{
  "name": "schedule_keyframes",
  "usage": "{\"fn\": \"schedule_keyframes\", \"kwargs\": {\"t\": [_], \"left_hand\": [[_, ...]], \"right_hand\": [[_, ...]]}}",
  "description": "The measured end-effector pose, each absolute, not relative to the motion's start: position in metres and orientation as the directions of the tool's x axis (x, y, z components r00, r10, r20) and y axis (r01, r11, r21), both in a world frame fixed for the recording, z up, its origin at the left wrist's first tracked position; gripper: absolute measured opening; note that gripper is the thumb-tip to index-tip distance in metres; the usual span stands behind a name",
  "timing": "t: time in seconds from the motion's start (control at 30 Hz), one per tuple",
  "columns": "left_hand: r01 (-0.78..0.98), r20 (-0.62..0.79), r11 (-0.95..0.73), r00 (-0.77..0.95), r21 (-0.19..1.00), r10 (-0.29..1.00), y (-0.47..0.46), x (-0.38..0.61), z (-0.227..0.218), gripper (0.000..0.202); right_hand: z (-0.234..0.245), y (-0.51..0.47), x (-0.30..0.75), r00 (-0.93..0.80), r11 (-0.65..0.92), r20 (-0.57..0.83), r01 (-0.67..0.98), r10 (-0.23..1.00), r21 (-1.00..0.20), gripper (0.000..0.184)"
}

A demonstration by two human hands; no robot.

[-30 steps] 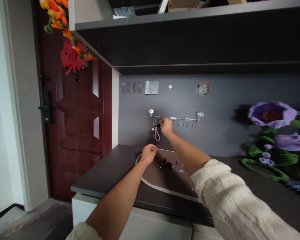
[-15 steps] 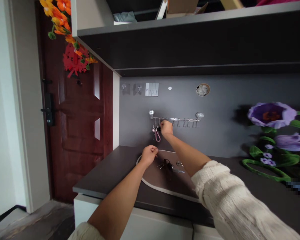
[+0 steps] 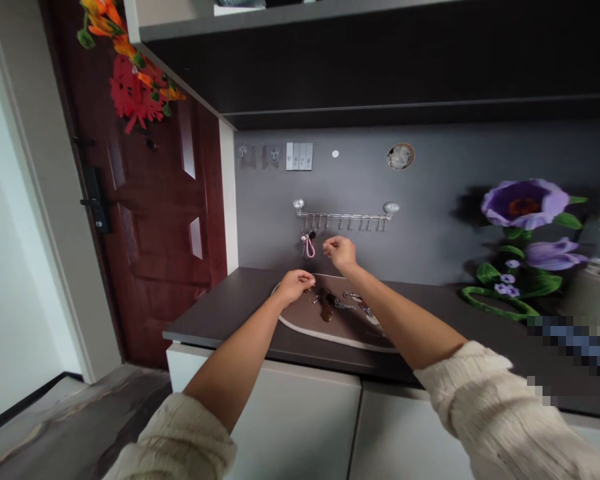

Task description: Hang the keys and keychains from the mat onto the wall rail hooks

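Note:
A metal hook rail (image 3: 345, 215) is fixed to the grey wall. A key bunch with a pink strap (image 3: 309, 243) hangs from a hook near the rail's left end. My right hand (image 3: 340, 251) hovers just right of that bunch and below the rail, its fingers loosely curled with nothing in them. My left hand (image 3: 295, 285) rests with fingers curled at the left rim of an oval brown tray (image 3: 300, 327) on the dark counter. Several loose keys (image 3: 330, 304) lie in the tray, close to the left hand.
A dark red door (image 3: 150, 200) with a black handle stands to the left, with orange and red decorations above. Purple artificial flowers (image 3: 525, 247) sit on the counter at the right. A dark shelf overhangs the wall. White cabinets are below the counter.
My right hand has let go of the pink-strapped key bunch and dropped back from the rail; the bunch now hangs alone. The camera has pulled back and tilted down.

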State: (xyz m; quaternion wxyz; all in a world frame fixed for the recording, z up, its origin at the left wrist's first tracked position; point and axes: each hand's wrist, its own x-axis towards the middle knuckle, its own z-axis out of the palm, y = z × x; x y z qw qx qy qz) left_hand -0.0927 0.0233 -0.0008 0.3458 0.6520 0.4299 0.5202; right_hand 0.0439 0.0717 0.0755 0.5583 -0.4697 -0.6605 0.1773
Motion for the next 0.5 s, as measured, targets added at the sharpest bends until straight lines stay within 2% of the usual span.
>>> {"fn": "schedule_keyframes", "kwargs": {"t": [0.13, 0.3, 0.5], "left_hand": [[0.275, 0.396, -0.416, 0.125, 0.867, 0.910, 0.020, -0.093, -0.002, 0.016], [0.352, 0.446, -0.473, 0.161, 0.808, 0.881, 0.013, -0.089, 0.000, 0.020], [0.445, 0.467, -0.498, 0.186, 0.744, 0.864, 0.007, -0.081, 0.004, 0.029]], "right_hand": [[0.048, 0.047, 0.060, 0.026, 0.457, 0.504, 0.384, 0.864, -0.803, 0.011], [0.013, 0.032, 0.079, 0.002, 0.443, 0.486, 0.409, 0.874, -0.798, 0.017], [0.000, 0.026, 0.087, -0.030, 0.391, 0.431, 0.484, 0.902, -0.783, 0.014]]}}
